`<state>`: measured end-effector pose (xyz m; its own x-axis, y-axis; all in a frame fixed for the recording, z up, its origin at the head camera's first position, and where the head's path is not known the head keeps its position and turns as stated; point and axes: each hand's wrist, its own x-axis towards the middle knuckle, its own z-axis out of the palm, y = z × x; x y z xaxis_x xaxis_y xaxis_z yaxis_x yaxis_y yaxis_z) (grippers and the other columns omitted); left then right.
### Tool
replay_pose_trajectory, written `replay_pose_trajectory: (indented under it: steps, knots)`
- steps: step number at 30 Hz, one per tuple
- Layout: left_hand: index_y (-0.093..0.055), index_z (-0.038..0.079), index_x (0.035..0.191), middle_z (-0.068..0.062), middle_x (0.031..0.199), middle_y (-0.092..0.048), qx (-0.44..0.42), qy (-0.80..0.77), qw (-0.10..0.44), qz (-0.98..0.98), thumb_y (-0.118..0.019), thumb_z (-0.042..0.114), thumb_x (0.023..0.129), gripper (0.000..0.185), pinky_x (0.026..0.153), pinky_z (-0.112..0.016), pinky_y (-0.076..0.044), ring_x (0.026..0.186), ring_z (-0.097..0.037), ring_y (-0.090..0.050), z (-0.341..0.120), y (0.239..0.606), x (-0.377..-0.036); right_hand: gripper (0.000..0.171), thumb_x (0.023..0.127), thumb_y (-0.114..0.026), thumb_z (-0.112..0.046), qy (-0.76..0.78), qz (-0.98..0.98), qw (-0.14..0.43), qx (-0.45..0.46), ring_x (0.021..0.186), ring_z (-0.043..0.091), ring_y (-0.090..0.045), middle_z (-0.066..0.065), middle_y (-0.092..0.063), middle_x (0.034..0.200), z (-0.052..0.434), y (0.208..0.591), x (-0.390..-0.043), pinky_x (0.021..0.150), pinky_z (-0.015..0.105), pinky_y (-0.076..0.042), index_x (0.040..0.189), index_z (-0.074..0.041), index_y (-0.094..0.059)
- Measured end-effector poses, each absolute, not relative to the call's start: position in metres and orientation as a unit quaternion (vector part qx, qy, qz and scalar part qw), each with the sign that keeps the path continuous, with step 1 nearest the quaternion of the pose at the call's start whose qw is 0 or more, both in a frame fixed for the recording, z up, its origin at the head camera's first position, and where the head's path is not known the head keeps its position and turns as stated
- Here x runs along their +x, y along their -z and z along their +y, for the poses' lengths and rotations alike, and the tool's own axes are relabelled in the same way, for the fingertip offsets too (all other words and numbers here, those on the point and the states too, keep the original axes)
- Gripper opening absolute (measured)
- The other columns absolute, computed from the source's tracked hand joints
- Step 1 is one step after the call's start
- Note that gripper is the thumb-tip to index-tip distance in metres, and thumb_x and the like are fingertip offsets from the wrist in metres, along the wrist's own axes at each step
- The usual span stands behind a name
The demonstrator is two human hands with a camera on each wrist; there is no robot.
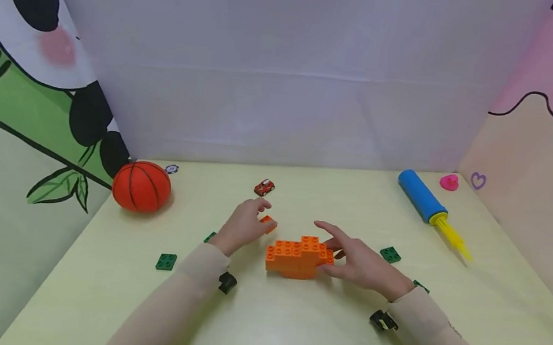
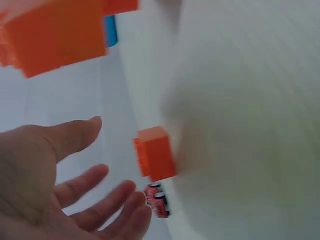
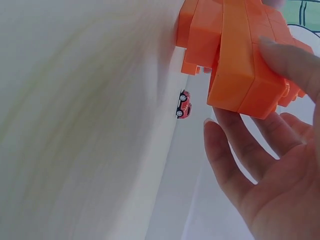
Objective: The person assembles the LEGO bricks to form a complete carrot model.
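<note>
An assembly of orange building blocks (image 1: 299, 257) stands on the table in front of the person, its top stepped and studded. The right hand (image 1: 366, 266) grips its right end, thumb on the near side and fingers behind, as the right wrist view also shows on the orange blocks (image 3: 240, 55). To the left, the left hand (image 1: 243, 227) reaches over the table beside a loose orange block (image 1: 268, 224). In the left wrist view that orange block (image 2: 156, 154) sits apart from the left hand (image 2: 75, 185), whose thumb and fingers are spread with nothing between them.
A red toy car (image 1: 264, 187) is beyond the left hand. Green blocks (image 1: 166, 262) lie at both sides, one green block (image 1: 390, 254) past the right hand. A red basketball (image 1: 142, 186) sits back left; a blue-and-yellow pump (image 1: 422, 197) and pink toy (image 1: 449, 182) are back right.
</note>
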<state>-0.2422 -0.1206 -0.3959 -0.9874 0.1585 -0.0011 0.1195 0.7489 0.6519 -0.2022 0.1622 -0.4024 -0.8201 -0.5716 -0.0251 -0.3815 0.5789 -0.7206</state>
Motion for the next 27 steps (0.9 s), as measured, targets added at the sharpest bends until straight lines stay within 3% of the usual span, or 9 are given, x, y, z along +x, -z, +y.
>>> replay_pose_trajectory:
  steps: [5,13,22,27]
  knots:
    - [-0.052,0.005,0.137,-0.013,0.123,-0.061,0.029,-0.289,0.057,0.955,-0.074,0.027,0.091,0.055,0.098,-0.043,-0.049,0.108,-0.028,-0.057,-0.124,0.415,-0.251,0.088,0.088,-0.077,-0.030,0.370,0.875,0.135,-0.280,0.114,0.020,-0.060,0.003,-0.064,0.128,0.158,0.405,-0.201,0.097,0.044,-0.051,0.157,-0.036,-0.022]
    - [-0.048,0.009,0.141,-0.013,0.128,-0.061,0.046,-0.316,0.051,0.946,-0.069,0.020,0.092,0.055,0.097,-0.043,-0.050,0.108,-0.027,-0.058,-0.127,0.417,-0.251,0.090,0.087,-0.079,-0.033,0.361,0.885,0.127,-0.266,0.113,0.022,-0.061,0.004,-0.063,0.129,0.159,0.404,-0.202,0.094,0.044,-0.053,0.156,-0.039,-0.022]
    - [-0.053,0.023,0.139,-0.001,0.123,-0.065,0.129,-0.456,0.001,0.881,-0.071,0.022,0.094,0.049,0.093,-0.039,-0.054,0.106,-0.018,-0.063,-0.129,0.398,-0.205,0.090,0.087,-0.079,-0.032,0.360,0.886,0.128,-0.263,0.113,0.023,-0.061,0.005,-0.063,0.129,0.160,0.402,-0.203,0.093,0.045,-0.053,0.157,-0.035,-0.023]
    - [-0.056,0.023,0.137,0.003,0.123,-0.065,0.194,-0.487,-0.002,0.851,-0.072,0.023,0.093,0.047,0.096,-0.041,-0.053,0.108,-0.015,-0.063,-0.120,0.390,-0.182,0.089,0.087,-0.079,-0.031,0.362,0.885,0.128,-0.264,0.113,0.023,-0.061,0.005,-0.064,0.129,0.160,0.402,-0.202,0.093,0.044,-0.054,0.156,-0.039,-0.023]
